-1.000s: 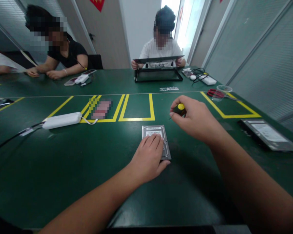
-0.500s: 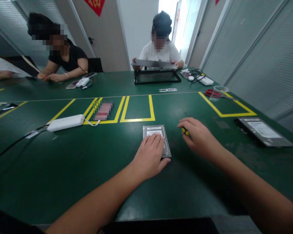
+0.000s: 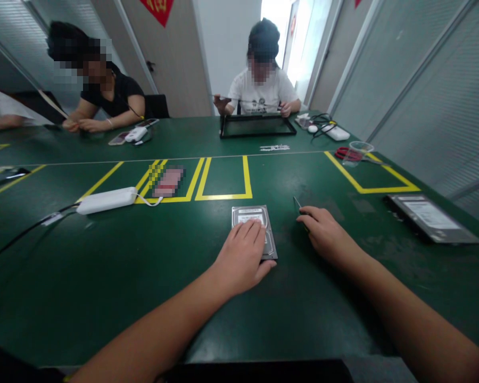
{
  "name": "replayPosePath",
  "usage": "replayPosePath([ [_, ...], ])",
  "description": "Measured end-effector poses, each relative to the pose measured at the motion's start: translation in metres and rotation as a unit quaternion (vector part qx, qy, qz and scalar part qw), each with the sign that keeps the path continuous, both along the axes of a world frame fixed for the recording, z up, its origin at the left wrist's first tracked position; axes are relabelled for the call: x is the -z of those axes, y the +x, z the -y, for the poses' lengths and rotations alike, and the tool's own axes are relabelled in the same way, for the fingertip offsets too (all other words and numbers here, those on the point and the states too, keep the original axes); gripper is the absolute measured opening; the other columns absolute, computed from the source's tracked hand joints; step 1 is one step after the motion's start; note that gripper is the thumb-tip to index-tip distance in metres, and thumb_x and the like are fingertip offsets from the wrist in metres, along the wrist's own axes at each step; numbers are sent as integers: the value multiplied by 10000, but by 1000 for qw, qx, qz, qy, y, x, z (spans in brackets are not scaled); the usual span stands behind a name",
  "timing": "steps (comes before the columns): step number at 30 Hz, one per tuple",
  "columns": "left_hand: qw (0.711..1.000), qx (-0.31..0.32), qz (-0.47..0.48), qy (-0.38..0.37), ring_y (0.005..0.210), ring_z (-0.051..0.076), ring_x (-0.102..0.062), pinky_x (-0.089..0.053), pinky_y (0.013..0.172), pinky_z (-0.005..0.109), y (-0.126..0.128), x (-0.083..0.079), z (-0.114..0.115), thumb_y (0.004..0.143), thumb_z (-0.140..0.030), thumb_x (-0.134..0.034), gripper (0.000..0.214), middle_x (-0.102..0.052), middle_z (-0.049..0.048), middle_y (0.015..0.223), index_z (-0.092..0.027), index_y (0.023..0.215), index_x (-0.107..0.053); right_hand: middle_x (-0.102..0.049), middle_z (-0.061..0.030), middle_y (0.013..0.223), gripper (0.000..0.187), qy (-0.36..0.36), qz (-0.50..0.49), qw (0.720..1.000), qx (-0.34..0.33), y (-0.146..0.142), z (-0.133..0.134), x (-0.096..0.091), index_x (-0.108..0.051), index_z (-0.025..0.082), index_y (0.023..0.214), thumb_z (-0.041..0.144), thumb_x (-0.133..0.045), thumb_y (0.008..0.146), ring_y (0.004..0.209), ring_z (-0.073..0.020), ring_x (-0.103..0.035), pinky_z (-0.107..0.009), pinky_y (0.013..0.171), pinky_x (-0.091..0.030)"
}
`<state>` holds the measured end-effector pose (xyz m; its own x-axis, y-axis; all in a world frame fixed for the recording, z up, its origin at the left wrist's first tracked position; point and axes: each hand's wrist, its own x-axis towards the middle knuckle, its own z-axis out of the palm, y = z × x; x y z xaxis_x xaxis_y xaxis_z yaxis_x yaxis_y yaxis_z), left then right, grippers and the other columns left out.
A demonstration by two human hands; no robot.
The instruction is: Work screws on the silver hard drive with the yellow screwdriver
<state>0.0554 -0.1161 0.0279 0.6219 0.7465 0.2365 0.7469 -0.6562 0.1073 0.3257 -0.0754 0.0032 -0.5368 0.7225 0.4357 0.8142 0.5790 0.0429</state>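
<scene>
A: And here we are at the bench (image 3: 135, 303), the hard drive (image 3: 269, 234) lying flat in front of the person, left hand (image 3: 241, 255) laid across it! Fingers stretched over the top, thumb by the near right corner; pressing or truly gripping the edges, I can't tell from here

B: No such doubt over the right hand (image 3: 323, 231): fingers curled round what looks like a screwdriver (image 3: 297, 202), handle mostly hidden, slim shaft poking out, well clear of the drive on its right

A: So how do you do this well?

B: For me, it's a steadying job. Press evenly so the drive can't skid or rock, keep those fingertips out of the shaft's path, and if metal meets metal, bring it in square, with light force. A slanted tip would likely slip and scratch

A: And the lie of the drive?

B: Label (image 3: 245, 218) side up, long axis running away from the person, far end leaning slightly left, near end slightly right. The screwdriver? Tip aimed away and a touch left, past the drive rather than at it

A: Over on the right, a second drive (image 3: 433, 218) sits well apart, neither hand on it
</scene>
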Motion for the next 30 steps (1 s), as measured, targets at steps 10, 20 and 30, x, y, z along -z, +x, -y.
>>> replayPosePath([
  [10, 999, 30, -9, -45, 1388, 326, -430, -337, 1165, 476, -6, -17, -8, 895, -583, -591, 735, -495, 184, 1475, -90, 1423, -453, -539, -243, 1350, 395, -47, 22, 999, 15, 1, 8, -2, -642, 65, 1201, 21, -393, 897, 1217, -314, -534, -492, 969, -522],
  [20, 992, 54, -79, -87, 1475, 370, -313, -308, 1182, 530, -24, -34, -2, 854, -501, -676, 799, -364, 207, 1573, -107, 1490, -393, -519, -224, 1376, 421, -50, 56, 997, 36, 5, 2, 3, -632, 65, 1237, 13, -408, 884, 1218, -322, -533, -459, 964, -524],
  [30, 994, 73, -28, -71, 1481, 278, -324, -219, 1221, 546, -54, -15, -16, 895, -439, -643, 703, -380, 99, 1587, -234, 1511, -373, -531, -210, 1390, 490, -61, 68, 995, 44, 3, 5, -4, -626, 117, 1296, -1, -402, 876, 1233, -320, -555, -469, 949, -538],
])
